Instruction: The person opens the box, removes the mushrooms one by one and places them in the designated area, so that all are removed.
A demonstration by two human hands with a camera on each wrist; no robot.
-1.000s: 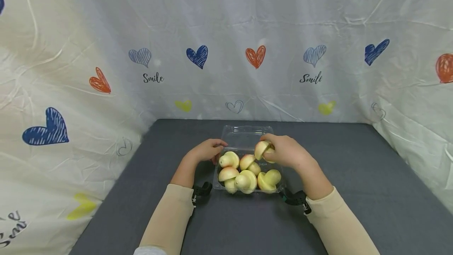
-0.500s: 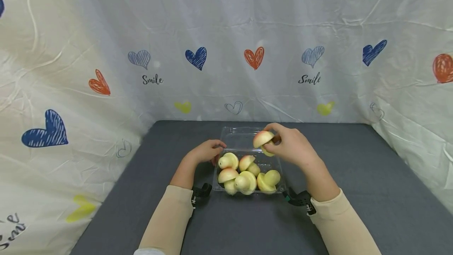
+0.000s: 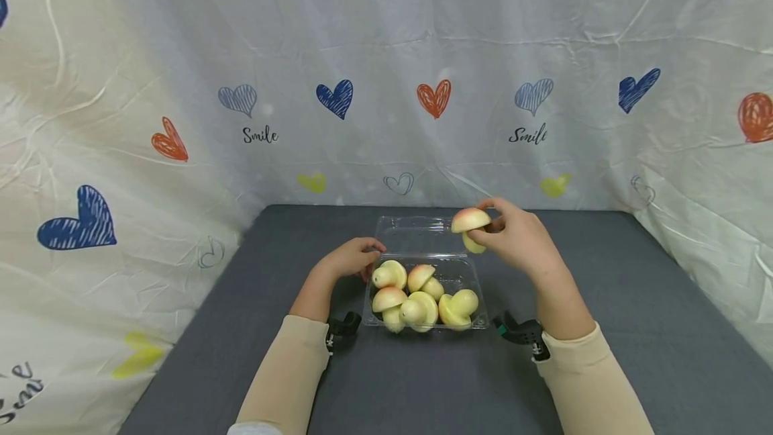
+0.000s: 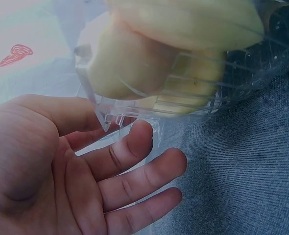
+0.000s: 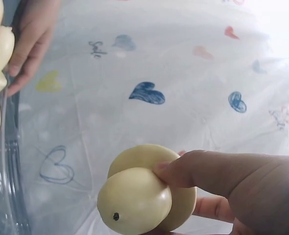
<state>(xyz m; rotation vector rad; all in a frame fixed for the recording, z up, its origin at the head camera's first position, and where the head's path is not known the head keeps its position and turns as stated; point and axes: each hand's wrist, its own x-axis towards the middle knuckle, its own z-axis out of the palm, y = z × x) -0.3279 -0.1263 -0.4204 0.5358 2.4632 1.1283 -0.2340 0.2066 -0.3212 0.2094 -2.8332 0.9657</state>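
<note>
Head view. Right of centre in the frame, the right hand (image 3: pixel 518 237) pinches one mushroom-shaped piece (image 3: pixel 471 219), held roughly upright beside the upper right corner of the lid (image 3: pixel 413 233). The lid lies folded back behind the clear container (image 3: pixel 461 278); five similar pieces (image 3: pixel 421 309) sit in the container at lower centre, on the dark table (image 3: pixel 386 388). A slackened pinch would probably drop the raised piece, and its rounded form could then roll away.

Left wrist view. At lower left, thumb and forefinger of the left hand (image 4: pixel 51 156) meet the container's corner, the other three fingers lying loose and slightly bent; whether the rim is pinched or merely touched cannot be told. If merely touched, the thin-walled container might slide or tip when knocked.

Right wrist view. At lower centre, the right thumb presses where cap (image 5: pixel 142 155) and stem (image 5: pixel 134 200) meet, its opposing fingers partly hidden. So smooth and curved a surface may twist or slip should the pressure fall off-centre.
</note>
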